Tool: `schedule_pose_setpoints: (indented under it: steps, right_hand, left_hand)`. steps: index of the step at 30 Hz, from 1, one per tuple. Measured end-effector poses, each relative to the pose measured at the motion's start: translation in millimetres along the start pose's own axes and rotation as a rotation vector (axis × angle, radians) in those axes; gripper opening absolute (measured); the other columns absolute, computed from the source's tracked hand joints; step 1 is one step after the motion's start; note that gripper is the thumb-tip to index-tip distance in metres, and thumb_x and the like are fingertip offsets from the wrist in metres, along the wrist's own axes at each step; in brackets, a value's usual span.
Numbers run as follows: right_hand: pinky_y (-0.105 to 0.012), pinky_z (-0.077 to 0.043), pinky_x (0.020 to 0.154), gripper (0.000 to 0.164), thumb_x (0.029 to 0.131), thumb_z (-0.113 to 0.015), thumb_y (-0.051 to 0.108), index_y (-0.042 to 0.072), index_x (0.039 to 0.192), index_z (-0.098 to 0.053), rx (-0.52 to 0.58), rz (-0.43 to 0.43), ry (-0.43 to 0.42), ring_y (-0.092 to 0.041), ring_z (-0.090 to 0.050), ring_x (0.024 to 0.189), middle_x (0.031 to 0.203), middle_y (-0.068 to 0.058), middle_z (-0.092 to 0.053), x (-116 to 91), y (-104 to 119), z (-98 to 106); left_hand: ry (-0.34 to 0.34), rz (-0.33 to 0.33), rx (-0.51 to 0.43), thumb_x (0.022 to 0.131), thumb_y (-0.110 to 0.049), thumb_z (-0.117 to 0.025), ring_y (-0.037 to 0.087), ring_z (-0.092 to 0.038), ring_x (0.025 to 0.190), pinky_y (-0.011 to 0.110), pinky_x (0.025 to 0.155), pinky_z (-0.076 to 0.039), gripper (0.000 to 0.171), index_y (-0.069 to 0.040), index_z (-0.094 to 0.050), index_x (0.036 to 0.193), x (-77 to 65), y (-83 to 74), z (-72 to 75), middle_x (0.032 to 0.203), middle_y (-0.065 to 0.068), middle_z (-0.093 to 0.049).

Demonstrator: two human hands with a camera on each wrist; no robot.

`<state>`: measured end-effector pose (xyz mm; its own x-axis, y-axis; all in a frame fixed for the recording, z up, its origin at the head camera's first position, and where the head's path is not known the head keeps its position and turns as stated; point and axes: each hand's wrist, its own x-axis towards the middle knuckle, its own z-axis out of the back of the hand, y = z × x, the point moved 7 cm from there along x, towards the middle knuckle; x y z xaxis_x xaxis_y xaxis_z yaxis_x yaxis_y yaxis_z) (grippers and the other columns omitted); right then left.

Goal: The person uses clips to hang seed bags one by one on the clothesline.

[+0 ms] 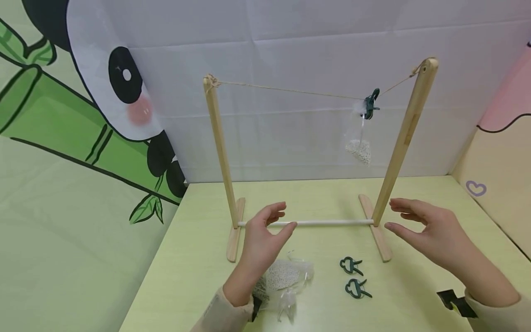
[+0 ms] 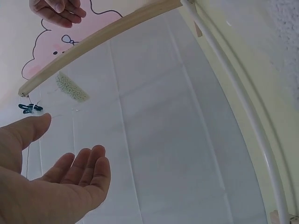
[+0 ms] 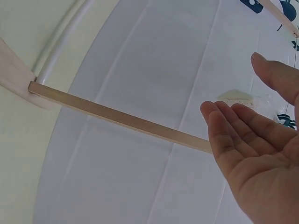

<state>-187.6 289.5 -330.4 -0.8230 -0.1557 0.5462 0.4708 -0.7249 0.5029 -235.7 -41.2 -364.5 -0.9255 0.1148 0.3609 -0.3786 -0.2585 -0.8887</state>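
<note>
A wooden frame with two posts (image 1: pixel 220 152) carries a thin string (image 1: pixel 286 91) between its tops. From the string near the right post hangs a clear bag of white pellets (image 1: pixel 359 148), held by a dark green clip (image 1: pixel 370 103). My left hand (image 1: pixel 265 240) hovers in front of the white rod (image 1: pixel 332 222), fingers relaxed, nothing in it. My right hand (image 1: pixel 431 230) is raised beside the right post's foot, fingers loosely bent and thumb apart, likewise holding nothing. Several bags of pellets (image 1: pixel 284 275) lie by my left wrist, partly hidden by it. Two green clips (image 1: pixel 354 288) rest between the hands.
The frame stands on flat wooden feet (image 1: pixel 375 230) on a pale yellow table (image 1: pixel 323 318). Behind it hangs a creased white cloth (image 1: pixel 298 143). A printed panda and bamboo wall covering (image 1: pixel 74 129) is at the left, a pale panel (image 1: pixel 498 184) at the right.
</note>
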Motion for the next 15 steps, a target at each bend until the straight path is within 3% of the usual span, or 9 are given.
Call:
schedule_pose_setpoints:
  steps: [6, 15]
  right_hand:
    - [-0.006, -0.045, 0.080, 0.046, 0.076, -0.090, 0.008, 0.008, 0.119, -0.073, -0.022, -0.001, 0.019, 0.000, -0.065, 0.093, 0.109, -0.006, -0.074, -9.9, -2.8, -11.1]
    - [-0.007, -0.046, 0.078, 0.047, 0.076, -0.091, 0.009, 0.009, 0.120, -0.072, -0.007, -0.011, 0.037, -0.006, -0.068, 0.093, 0.111, -0.006, -0.073, -16.7, -4.2, -21.2]
  left_hand:
    - [0.022, 0.042, -0.006, 0.087, -0.012, -0.083, 0.019, -0.064, 0.108, 0.039, 0.095, -0.052, 0.041, -0.011, -0.069, 0.126, -8.7, 8.0, -8.8, 0.118, -0.002, -0.068]
    - [0.027, 0.035, 0.024, 0.087, -0.013, -0.083, 0.017, -0.065, 0.106, 0.039, 0.095, -0.051, 0.040, -0.010, -0.069, 0.124, -14.5, 12.2, -12.0, 0.117, -0.003, -0.069]
